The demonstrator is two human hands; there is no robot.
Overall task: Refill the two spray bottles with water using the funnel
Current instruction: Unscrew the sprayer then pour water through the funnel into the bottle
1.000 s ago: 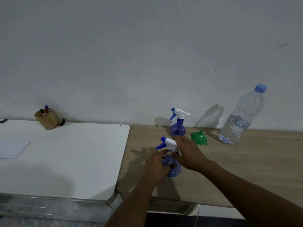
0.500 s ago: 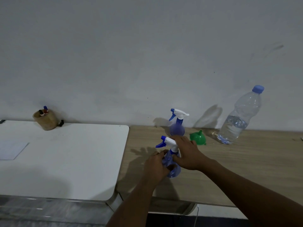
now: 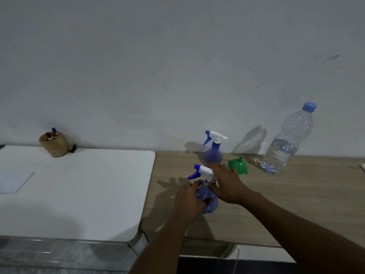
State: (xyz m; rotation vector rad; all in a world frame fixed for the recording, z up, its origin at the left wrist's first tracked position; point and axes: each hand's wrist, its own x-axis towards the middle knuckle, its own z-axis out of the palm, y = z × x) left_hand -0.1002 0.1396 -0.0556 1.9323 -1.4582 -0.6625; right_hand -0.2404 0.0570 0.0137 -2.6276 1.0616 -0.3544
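A small blue spray bottle (image 3: 211, 206) with a white and blue trigger head stands on the wooden table (image 3: 276, 204) near its left side. My left hand (image 3: 189, 200) grips its round body. My right hand (image 3: 227, 182) grips the neck just under the trigger head. A second blue spray bottle (image 3: 213, 153) stands behind it by the wall, untouched. To its right a green funnel (image 3: 238, 165) lies spout up. A clear water bottle (image 3: 286, 141) with a blue cap, partly full, stands at the back right.
A white table (image 3: 79, 190) adjoins the wooden one on the left, with a sheet of paper (image 3: 13, 180) on it and a tan cup (image 3: 54, 145) holding markers by the wall. The wall runs close behind both tables.
Both hands stay on the near spray bottle. My right hand has shifted slightly around its neck; the bottle stands in the same place.
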